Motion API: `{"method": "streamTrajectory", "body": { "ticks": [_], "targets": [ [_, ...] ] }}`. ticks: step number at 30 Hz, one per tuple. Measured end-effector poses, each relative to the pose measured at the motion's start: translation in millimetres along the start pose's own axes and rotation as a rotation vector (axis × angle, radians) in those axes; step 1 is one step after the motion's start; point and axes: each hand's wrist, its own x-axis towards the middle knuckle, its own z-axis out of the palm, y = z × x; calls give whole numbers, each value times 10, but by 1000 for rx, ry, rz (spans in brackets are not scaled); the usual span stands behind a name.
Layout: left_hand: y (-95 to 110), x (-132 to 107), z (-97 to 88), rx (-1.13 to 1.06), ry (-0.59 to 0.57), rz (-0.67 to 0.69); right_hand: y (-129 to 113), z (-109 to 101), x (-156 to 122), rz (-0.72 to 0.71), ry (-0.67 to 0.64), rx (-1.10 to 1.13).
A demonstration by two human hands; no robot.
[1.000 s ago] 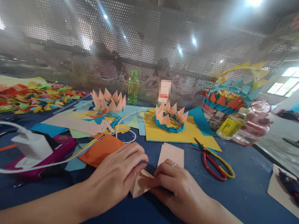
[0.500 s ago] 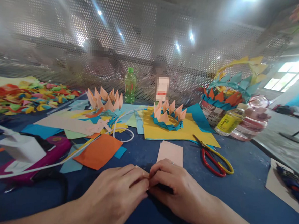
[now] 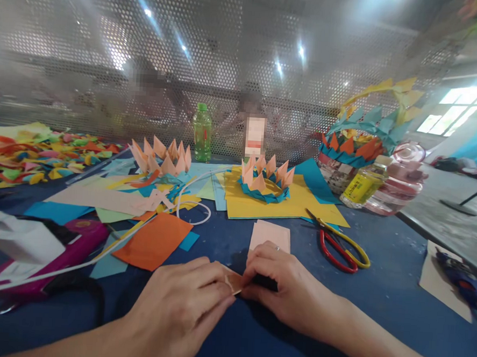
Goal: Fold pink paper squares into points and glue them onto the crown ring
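Observation:
A small piece of folded pinkish paper (image 3: 233, 279) lies between my two hands, close to the table surface. My left hand (image 3: 188, 299) grips its left side, fingers bent over it. With thumb and fingertips, my right hand (image 3: 275, 280) pinches the right corner. Just beyond the right hand rests a stack of pale pink paper (image 3: 271, 234), partly covered by that hand. Red-and-yellow-handled scissors (image 3: 341, 247) lie to its right, blades pointing away to the left. An orange sheet (image 3: 154, 242) is nearest my left hand on the far side.
Two rings of peach paper points on blue bases, one left (image 3: 162, 160) and one on yellow sheets (image 3: 266, 180), stand farther back. A magenta power strip (image 3: 72, 249) with a white charger (image 3: 22, 235) sits left. Bottles and a paper basket (image 3: 345, 152) stand back right; pliers (image 3: 462, 275) lie far right.
My hands have moved slightly apart, baring more of the folded paper between them. The whole view has shifted a little; the things on the table lie as before.

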Motion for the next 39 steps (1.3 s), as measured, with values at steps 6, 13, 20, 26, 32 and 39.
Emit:
{"method": "streamTrajectory", "body": {
  "ticks": [6,13,20,26,32,39],
  "targets": [
    [-49,-14,53,-80,-25,-233,23,2,-4,96,-5,30],
    [-40,-16,31,-56,-3,-170,47,24,-10,-27,7,63],
    [-24,-28,20,-77,0,-143,3,-12,-23,68,4,45],
    [-53,6,63,-180,-67,-301,32,-12,10,77,-3,83],
    [-41,35,59,-246,-122,-427,-44,-3,15,209,9,24],
    [-68,76,97,-126,-156,-504,-83,39,25,288,28,-31]
  ]
}}
